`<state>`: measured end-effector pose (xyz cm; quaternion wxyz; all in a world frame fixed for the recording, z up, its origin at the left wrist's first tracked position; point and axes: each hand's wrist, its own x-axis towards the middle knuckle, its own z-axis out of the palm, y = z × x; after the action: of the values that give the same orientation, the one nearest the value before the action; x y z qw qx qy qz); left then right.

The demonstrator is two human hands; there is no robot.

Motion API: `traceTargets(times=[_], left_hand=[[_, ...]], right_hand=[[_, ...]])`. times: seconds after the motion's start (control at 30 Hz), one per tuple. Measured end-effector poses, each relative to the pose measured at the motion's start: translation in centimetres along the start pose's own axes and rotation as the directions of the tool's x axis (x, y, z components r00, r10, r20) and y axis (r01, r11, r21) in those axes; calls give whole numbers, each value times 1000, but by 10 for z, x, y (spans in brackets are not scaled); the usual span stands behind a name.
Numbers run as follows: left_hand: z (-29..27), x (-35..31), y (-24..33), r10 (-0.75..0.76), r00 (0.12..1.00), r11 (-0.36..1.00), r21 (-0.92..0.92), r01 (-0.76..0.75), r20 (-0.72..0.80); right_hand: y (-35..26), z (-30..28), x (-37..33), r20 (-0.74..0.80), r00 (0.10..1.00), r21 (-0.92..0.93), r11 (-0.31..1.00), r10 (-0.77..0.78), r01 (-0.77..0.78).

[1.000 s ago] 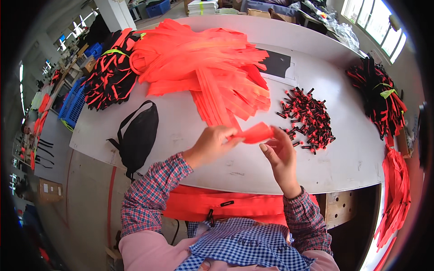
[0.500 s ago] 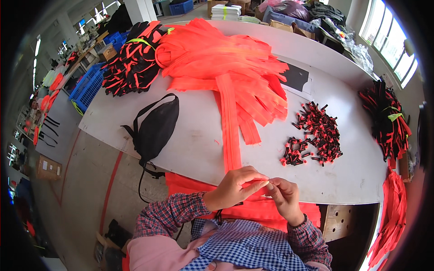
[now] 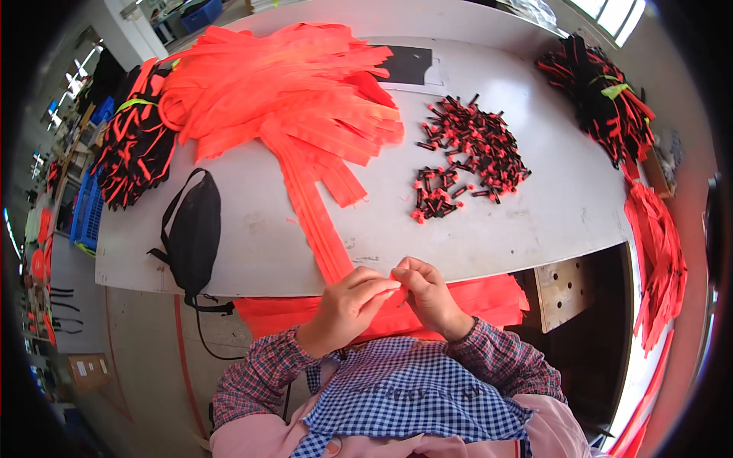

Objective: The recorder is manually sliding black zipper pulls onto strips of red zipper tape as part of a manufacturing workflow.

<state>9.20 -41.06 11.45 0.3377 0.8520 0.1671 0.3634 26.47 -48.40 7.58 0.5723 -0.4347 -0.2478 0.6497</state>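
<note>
1. Orange strip [image 3: 311, 217] runs from the pile [image 3: 275, 91] to the near edge of the white table [image 3: 534, 221].
2. Your left hand [image 3: 342, 307] and right hand [image 3: 430, 298], fingertips closed, pinch it there.
3. Open room separates the strip from black-and-orange pieces [image 3: 489, 145].

A broad, pale table [image 3: 550, 175] fills the middle of the room, with a low white panel [image 3: 435, 17] along its far edge. Beneath its right side, a wooden board [image 3: 563, 296] with round holes stands beside a dark hollow. A plain wall [image 3: 679, 84] rises on the right, and a bright barred window [image 3: 628, 19] shows at the upper right. At upper left stands a pale pillar [image 3: 137, 32], with a blue bin [image 3: 202, 15] beyond it. The greyish floor [image 3: 145, 328] carries red lines [image 3: 185, 366]; a cardboard box [image 3: 88, 371] sits near the left rim, below a blue crate [image 3: 88, 217].
</note>
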Motion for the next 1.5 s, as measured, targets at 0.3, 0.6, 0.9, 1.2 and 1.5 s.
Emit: traceTargets(times=[0.3,0.6,0.9,1.2,1.5], left_hand=[[-3,-5,5,-273,962,961,-59,272,-12],[-1,-3,3,-324,946,943,-80,323,-8],[-7,5,-3,-364,930,932,-17,363,-56],[-12,22,5,-291,954,956,3,292,-71],[-10,15,15,-222,975,975,-17,221,-24]], right_hand=[[-28,-96,73,42,833,-952,232,-552,202],[-22,-106,111,256,829,-966,-159,-496,204],[-60,-90,97,-79,761,-744,547,-644,385],[-49,4,-18,89,894,-354,825,-440,441],[-48,21,-19,109,830,-652,591,-548,475]])
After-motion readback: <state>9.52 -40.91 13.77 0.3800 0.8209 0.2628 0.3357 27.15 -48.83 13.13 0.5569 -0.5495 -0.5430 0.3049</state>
